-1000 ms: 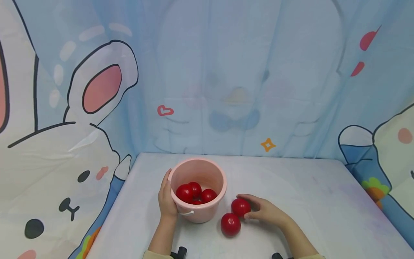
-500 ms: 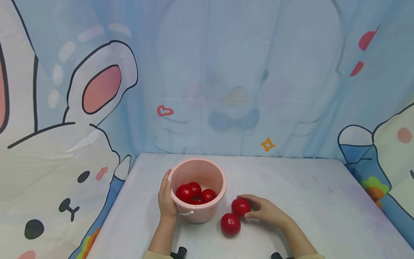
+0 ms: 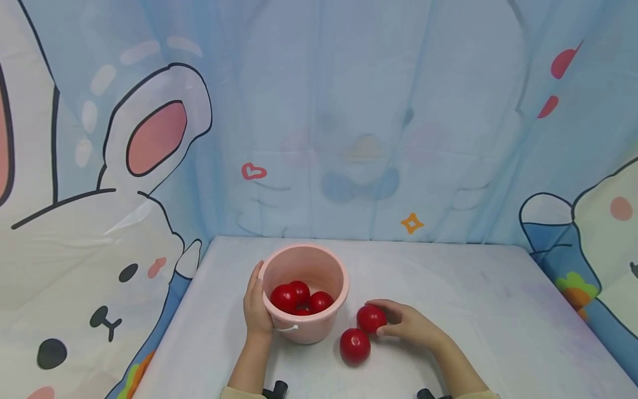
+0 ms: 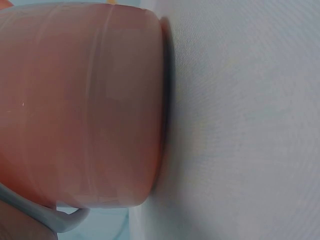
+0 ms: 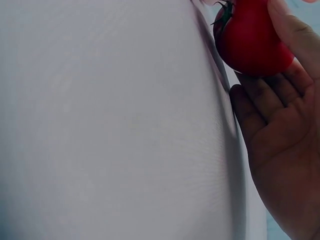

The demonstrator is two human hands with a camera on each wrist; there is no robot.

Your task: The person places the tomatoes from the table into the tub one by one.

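— White-covered desk (image 3: 478, 293), most room to the right; blue cartoon curtain (image 3: 344, 111) along far edge.
— Status?
— Right grip (image 3: 411, 326): thumb and fingers round a glossy, round red tomato (image 3: 370, 320), right of the pink plastic bucket (image 3: 309, 328). Left grip (image 3: 257, 310): cupped round bucket's left wall.
— Handling?
— Likely light, firm, slick, bruisable. Gentle hold at widest sides; bucket's rim is nearest hard edge.

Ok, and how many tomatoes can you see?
6 visible. In the pink bucket: a left tomato, a back one, a right one, one barely showing between. One in the right hand; one beside it on the table. More may be hidden inside the bucket.
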